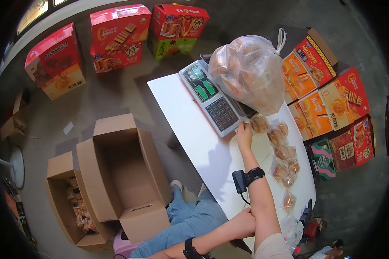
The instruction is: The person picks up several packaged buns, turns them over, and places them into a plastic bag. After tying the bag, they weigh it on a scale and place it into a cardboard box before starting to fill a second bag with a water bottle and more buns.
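My right hand (pixel 244 134) is at the lower corner of a digital scale (pixel 205 93), its fingers drawn together; what they hold, if anything, is too small to make out. A tied clear plastic bag (pixel 250 71) of round packaged pastries rests on the scale. Several individually wrapped pastries (pixel 283 152) lie in a line on the white table (pixel 190 129), beginning beside my right hand. My left hand (pixel 243 223) is bent against my right forearm near the table's lower edge, with its fingers mostly hidden. Black bands with devices are on both wrists.
Two open cardboard boxes (pixel 151 166) stand on the floor at left; the farther-left one (pixel 58 194) holds packaged pastries. Printed cartons (pixel 121 41) stand at upper left. More colourful boxes (pixel 333 105) are to the table's right. A clear plastic bag (pixel 291 231) is at lower right.
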Demonstrator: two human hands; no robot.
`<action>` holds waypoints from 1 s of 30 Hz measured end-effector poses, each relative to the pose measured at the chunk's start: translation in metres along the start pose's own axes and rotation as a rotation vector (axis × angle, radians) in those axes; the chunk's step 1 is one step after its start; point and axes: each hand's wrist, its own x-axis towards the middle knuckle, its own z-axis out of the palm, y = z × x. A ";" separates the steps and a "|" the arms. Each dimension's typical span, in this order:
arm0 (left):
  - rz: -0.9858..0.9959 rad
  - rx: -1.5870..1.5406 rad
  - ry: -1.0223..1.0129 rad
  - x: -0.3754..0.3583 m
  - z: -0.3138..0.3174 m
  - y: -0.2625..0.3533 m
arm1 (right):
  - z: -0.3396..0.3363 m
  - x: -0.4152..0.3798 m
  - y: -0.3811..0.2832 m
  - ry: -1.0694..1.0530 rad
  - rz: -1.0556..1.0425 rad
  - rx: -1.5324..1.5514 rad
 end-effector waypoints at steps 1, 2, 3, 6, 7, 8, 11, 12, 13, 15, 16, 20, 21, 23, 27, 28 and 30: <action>-0.006 -0.003 0.004 0.001 -0.005 0.002 | 0.001 0.007 0.008 -0.060 0.141 0.052; -0.012 -0.006 0.008 0.001 -0.008 0.003 | 0.002 0.012 0.016 -0.058 0.142 0.050; -0.011 -0.008 0.008 0.001 -0.008 0.003 | 0.003 0.016 0.017 -0.091 0.172 0.051; -0.020 0.000 -0.006 0.001 -0.004 0.000 | 0.004 0.021 0.009 -0.127 0.191 -0.033; -0.034 0.007 -0.005 0.001 0.001 -0.002 | 0.002 0.020 -0.001 -0.129 0.182 -0.117; -0.048 0.014 -0.003 0.001 0.005 -0.003 | 0.001 0.022 -0.008 -0.130 0.181 -0.117; -0.030 0.024 0.137 0.002 -0.002 0.000 | -0.007 0.024 -0.031 -0.215 0.209 -0.380; -0.030 0.021 0.136 0.003 0.001 -0.001 | -0.013 0.021 -0.044 -0.271 0.208 -0.411; -0.009 0.012 0.197 0.004 0.005 -0.005 | -0.015 0.020 -0.052 -0.326 0.205 -0.442; 0.012 0.003 0.260 0.004 0.006 -0.007 | -0.015 0.021 -0.056 -0.317 0.205 -0.511; 0.012 0.008 0.275 0.005 0.003 -0.007 | -0.014 0.022 -0.057 -0.309 0.203 -0.580; 0.056 -0.026 0.341 0.007 0.006 -0.010 | -0.012 0.031 -0.049 -0.375 0.267 -0.574; 0.057 -0.027 0.343 0.008 0.004 -0.009 | -0.008 0.032 -0.044 -0.375 0.226 -0.587; 0.052 -0.056 0.351 0.009 0.000 -0.008 | -0.007 0.037 -0.036 -0.374 0.184 -0.600; 0.044 -0.061 0.351 0.011 0.001 -0.006 | -0.016 0.033 -0.044 -0.553 0.232 -0.439; 0.053 -0.057 0.352 0.012 0.001 -0.006 | -0.018 0.031 -0.046 -0.581 0.256 -0.403; 0.061 -0.052 0.354 0.012 0.000 -0.006 | -0.019 0.031 -0.049 -0.586 0.255 -0.418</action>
